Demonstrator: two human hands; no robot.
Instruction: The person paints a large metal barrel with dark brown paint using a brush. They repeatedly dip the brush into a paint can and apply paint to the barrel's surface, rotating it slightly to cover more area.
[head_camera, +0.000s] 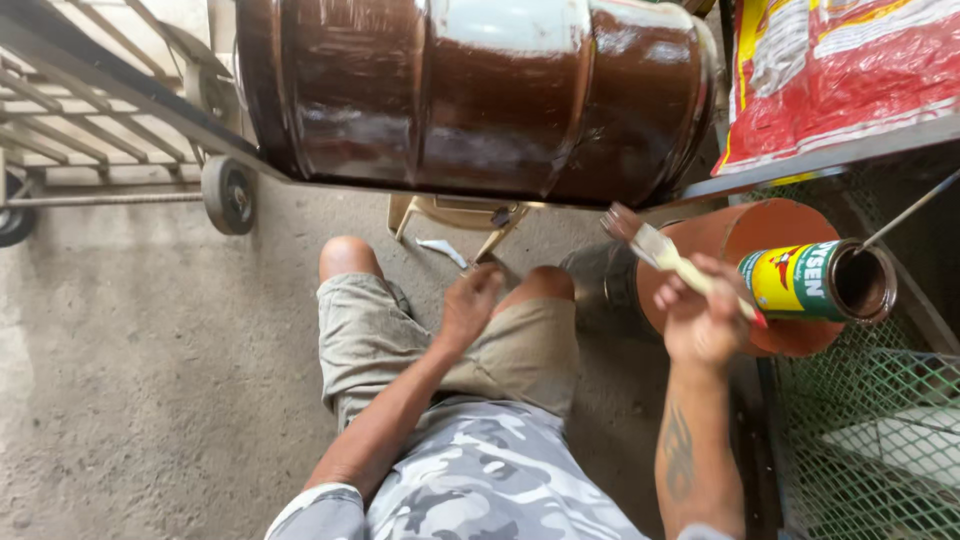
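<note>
Head view, right hand: right hand (703, 320) closed around the pale handle of a paintbrush (660, 250), fingers wrapped tight, bristle end raised up and to the left toward the drum.
Head view, left hand: left hand (468, 305) loosely curled, nothing in it, resting on or just above the left knee of the khaki shorts (400, 340).
Paintbrush, place: between the hand and the glossy brown drum (470, 95), bristles near but not touching the drum's lower edge, as far as can be told.
Paintbrush, handling: judged light and stiff along the handle, soft and springy at the bristles; likely wet and dark with paint at the tip, so prone to drip. Best taken on the bare handle, well back from the metal band, as gripped now.
Paint can, place: open paint can (820, 282) with yellow and green label, lying tilted on an orange round lid or bucket (770, 235), just right of the brush hand; thin stirring rod (905, 212) poking from its mouth.
Paint can, handling: judged slick on the rim, liable to roll or spill when tilted; safest held round the labelled wall.
Drum, handling: judged heavy, rigid, fresh coat glossy and probably tacky; not for touching.
Surroundings: bare concrete floor (130, 380), wheeled cart (228, 192) at left, green mesh (860, 420) at right, red sack (840, 70) above.
</note>
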